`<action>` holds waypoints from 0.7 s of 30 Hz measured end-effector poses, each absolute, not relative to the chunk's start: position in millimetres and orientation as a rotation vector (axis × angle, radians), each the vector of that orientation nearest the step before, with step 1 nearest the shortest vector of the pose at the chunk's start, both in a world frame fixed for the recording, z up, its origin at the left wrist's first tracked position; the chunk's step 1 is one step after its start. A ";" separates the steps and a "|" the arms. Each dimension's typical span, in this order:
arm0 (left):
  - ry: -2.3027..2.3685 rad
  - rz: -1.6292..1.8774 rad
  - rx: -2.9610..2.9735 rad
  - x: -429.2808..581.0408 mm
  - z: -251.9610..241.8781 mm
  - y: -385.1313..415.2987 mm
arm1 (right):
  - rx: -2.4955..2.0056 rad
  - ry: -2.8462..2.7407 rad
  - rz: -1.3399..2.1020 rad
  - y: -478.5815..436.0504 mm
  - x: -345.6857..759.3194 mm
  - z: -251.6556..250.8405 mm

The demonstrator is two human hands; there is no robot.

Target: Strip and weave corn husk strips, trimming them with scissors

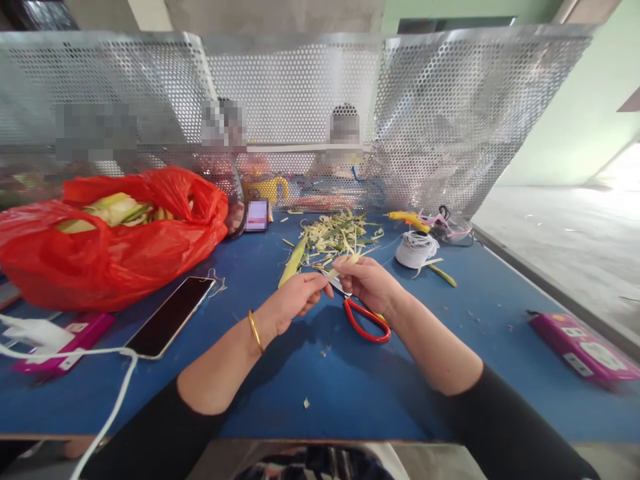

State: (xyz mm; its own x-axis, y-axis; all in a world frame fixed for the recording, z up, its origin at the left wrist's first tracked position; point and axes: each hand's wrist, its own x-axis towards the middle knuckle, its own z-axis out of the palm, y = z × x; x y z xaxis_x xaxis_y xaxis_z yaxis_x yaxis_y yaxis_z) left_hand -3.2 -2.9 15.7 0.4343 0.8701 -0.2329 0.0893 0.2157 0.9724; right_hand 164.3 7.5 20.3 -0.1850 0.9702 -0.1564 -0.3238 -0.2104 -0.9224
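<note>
Above the middle of the blue table, my right hand (373, 280) pinches a pale corn husk strip (345, 267) between thumb and fingers. My left hand (300, 293), with a gold bangle on its wrist, has its fingertips closed at the strip's lower end. Red-handled scissors (367, 321) lie beneath my right hand, their blades partly covered by it. Just beyond my hands spreads a pile of cut husk pieces (335, 233). A longer green husk (293, 261) rests at the pile's left side, near my left hand.
On the left are a red plastic bag (150, 267) of husks, a phone (173, 317) and a white charger cable (127, 380). A white thread spool (416, 250) and yellow glue gun (407, 219) stand right. A perforated metal screen (295, 87) closes the back; people sit behind it.
</note>
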 end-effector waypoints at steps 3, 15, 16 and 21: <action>0.979 0.742 1.249 -4.7 17.8 -3.6 | -0.974 -0.841 1.582 9.7 165.9 20.2; 1.002 0.676 1.374 -23.7 16.8 1.5 | -0.985 -0.880 1.382 13.5 170.0 23.7; 1.003 0.657 1.388 -26.4 16.6 2.9 | -0.993 -0.904 1.354 13.4 169.7 23.3; 0.984 0.598 1.422 -39.8 14.7 8.4 | -1.025 -1.001 1.251 11.8 166.8 21.4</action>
